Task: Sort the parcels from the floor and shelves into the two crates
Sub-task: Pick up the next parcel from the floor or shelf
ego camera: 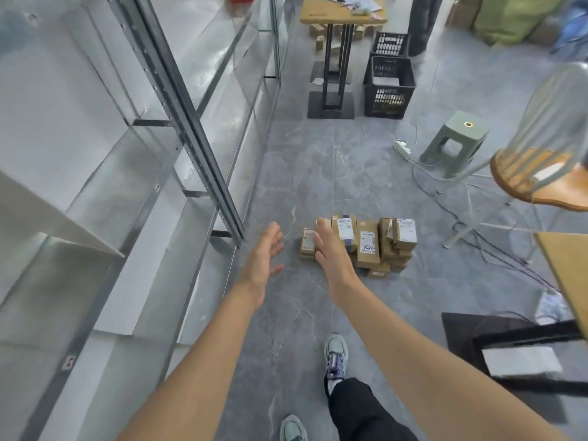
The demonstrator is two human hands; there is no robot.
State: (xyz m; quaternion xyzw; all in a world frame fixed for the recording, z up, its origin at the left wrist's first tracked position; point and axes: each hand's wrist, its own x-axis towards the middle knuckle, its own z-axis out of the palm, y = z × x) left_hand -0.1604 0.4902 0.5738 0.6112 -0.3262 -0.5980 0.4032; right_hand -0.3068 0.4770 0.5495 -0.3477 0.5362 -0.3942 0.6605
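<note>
Stood on grey floor [302, 154] beside metal shelves [187, 100]. Held both hands out, fingers loose: left hand [265, 253] in the air, right hand [331, 246] at the left end of stacked parcels [369, 243]. Faced two black crates [388, 87] beside a table [342, 12] beyond.

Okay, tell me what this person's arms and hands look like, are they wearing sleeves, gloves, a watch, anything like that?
Both forearms are bare as far up as the picture shows, with no sleeves in view. The left hand and right hand are bare too: no gloves, and no watch, wristband or ring that I can make out.
</note>
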